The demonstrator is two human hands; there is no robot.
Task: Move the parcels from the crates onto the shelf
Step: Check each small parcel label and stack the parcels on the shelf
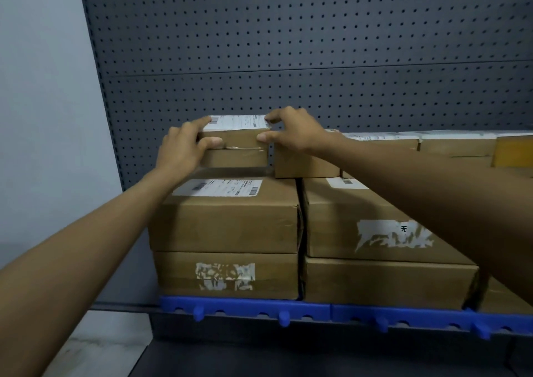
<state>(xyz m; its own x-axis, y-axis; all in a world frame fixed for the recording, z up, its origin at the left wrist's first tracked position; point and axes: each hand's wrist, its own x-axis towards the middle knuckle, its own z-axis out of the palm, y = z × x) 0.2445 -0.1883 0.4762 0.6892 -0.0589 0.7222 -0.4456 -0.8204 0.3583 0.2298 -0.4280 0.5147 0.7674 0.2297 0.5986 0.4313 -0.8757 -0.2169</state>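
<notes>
**Seat the small parcel square before you let go**

You have the small parcel (234,134) between both hands at the back left of the shelf (245,304), close to the pegboard back panel (288,45). It sits on top of another small box (235,158), which in turn rests on the left front stack (227,218). Your left hand (184,148) wraps its left end, fingers curled over the top edge and thumb pressed on the front face. Your right hand (288,131) pinches its right end, fingertips on the label and thumb on the front face.

Judging by how it lies, the parcel is at its place and this is the settling step. Line its front face up with the box beneath, so no edge overhangs toward you. Keep the label facing up, as on the neighbouring parcels (380,143) to the right. Press down lightly with both thumbs low before releasing; the taped seam looks slippery.

Whether the parcel's back edge already touches the panel is hard to tell from here, so ease it back gently rather than shoving. Release one hand first and check for rocking. No crate is in view.
</notes>
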